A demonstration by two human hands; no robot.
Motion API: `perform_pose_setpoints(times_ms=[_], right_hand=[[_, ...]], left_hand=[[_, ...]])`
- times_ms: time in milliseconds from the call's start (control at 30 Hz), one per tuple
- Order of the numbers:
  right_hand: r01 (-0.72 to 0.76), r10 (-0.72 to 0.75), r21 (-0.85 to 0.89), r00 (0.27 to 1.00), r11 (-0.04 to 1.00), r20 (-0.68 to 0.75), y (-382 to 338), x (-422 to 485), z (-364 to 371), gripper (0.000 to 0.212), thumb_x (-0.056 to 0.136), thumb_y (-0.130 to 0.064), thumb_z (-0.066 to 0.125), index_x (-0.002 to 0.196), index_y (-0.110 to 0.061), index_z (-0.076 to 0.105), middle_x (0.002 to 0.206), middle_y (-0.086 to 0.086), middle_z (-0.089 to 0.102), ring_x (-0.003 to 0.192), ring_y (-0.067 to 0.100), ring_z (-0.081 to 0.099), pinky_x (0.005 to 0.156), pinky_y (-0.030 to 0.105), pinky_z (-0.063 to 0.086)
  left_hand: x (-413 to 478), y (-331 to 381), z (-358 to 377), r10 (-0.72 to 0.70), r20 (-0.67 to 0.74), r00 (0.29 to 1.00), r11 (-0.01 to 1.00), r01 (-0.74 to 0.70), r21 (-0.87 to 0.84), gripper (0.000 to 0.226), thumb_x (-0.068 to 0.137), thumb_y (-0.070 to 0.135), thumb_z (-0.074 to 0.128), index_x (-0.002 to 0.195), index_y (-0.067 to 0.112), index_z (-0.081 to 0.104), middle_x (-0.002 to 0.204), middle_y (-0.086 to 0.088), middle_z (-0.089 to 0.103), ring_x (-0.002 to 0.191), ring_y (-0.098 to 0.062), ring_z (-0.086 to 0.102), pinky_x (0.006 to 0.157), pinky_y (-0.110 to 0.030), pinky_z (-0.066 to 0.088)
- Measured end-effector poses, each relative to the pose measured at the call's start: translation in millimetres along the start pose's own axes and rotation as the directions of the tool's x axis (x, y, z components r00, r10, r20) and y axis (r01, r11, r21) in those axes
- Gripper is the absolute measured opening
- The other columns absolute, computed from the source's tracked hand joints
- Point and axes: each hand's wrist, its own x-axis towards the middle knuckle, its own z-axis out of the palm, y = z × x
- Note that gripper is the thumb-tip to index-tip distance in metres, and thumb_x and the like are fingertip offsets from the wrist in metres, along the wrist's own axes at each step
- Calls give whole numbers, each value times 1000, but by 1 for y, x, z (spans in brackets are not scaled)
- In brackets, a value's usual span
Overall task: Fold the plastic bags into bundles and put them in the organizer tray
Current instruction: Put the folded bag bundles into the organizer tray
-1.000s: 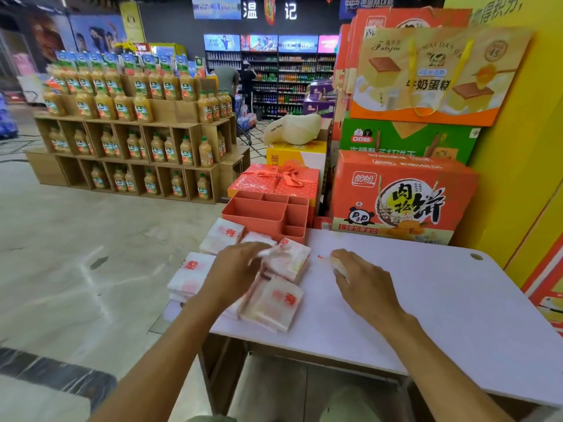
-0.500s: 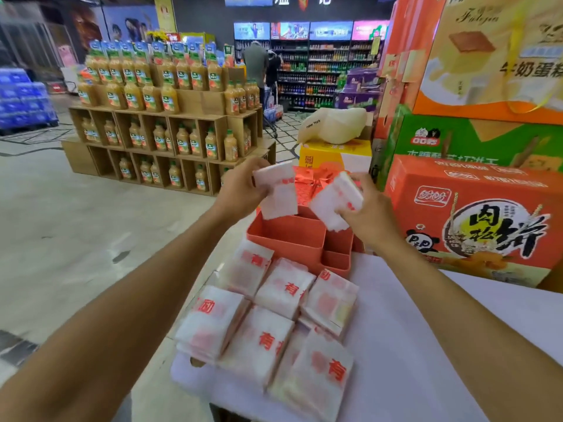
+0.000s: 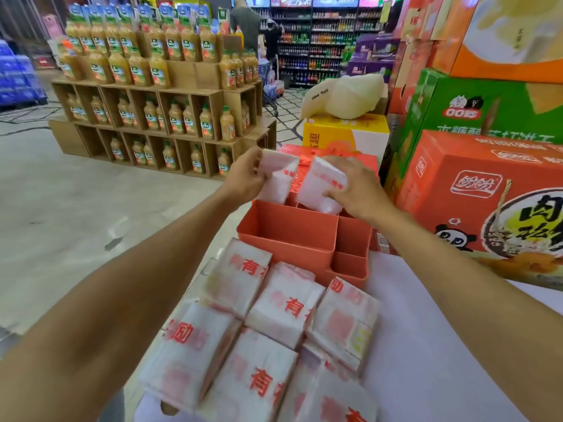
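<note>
**Bundles gripped above the organizer tray**

Folded bundles (image 3: 286, 306) of white plastic bags with red print lie closest to the camera, below and nearer than both hands. They are packed edge to edge on the white surface (image 3: 405, 345). Just beyond them, directly under the hands, stands the orange organizer tray (image 3: 286, 229), with a large compartment on its near left and smaller ones to the right.

The left hand (image 3: 243, 178) grips one folded bundle, the left bundle (image 3: 277, 181), with its thumb and fingers curled round the left edge. The bundle's lower end hangs at the tray's rear compartments. The right hand (image 3: 356, 187) grasps the right bundle (image 3: 320, 187), its fingers wrapped over the right side, and that bundle's bottom edge dips behind the tray's divider. The two bundles sit just beside each other between the hands.

Behind the hands is a red gift box (image 3: 304, 164). An orange carton (image 3: 487, 193) with a panda print stands to the right of the right hand. Far beyond the left hand, wooden crates hold juice bottles (image 3: 158, 95).
</note>
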Motion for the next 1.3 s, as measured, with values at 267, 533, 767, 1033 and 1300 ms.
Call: perform_pose_setpoints(times_ms=[267, 533, 767, 1033, 1300], right_hand=[[26, -31, 44, 992, 999, 119, 13, 10, -2, 78, 75, -19, 86, 144, -35, 53, 133, 1, 60, 120, 18, 53, 98, 27, 40], [16, -17, 10, 977, 1000, 212, 10, 16, -8, 81, 78, -13, 84, 148, -34, 48, 121, 2, 48, 111, 20, 50, 90, 27, 41], [61, -31, -84, 946, 995, 323, 7, 19, -9, 81, 81, -12, 82, 149, -37, 45, 135, 6, 50, 122, 24, 49, 98, 36, 46], [-29, 26, 9, 969, 1000, 248, 20, 8, 11, 88, 78, -12, 84, 152, -36, 43, 133, 5, 48, 127, 22, 47, 104, 33, 44], [23, -16, -24, 963, 999, 270, 23, 7, 24, 80, 85, -9, 78, 153, -30, 42, 134, 3, 47, 126, 18, 45, 98, 20, 33]], left_hand=[[11, -8, 18, 44, 78, 996, 997, -48, 57, 10, 98, 13, 59, 108, 12, 55, 106, -3, 66, 102, -24, 63, 84, -45, 54], [4, -6, 15, 9, 129, 992, 986, 13, -165, 17, 89, -3, 65, 102, 8, 60, 102, -16, 69, 92, -15, 66, 75, -32, 54], [-9, -15, 15, -34, 74, 997, 969, 51, -241, 31, 87, -5, 69, 106, 18, 63, 101, -1, 72, 93, -11, 71, 76, -27, 59], [-8, -19, 19, -12, 51, 999, 989, 19, -147, 34, 84, -6, 71, 108, 17, 65, 100, 2, 71, 86, 0, 67, 72, -18, 55], [-2, -27, 19, 56, 51, 997, 997, -58, 58, 27, 79, -2, 73, 102, 12, 68, 94, -2, 70, 86, -16, 65, 73, -36, 56]])
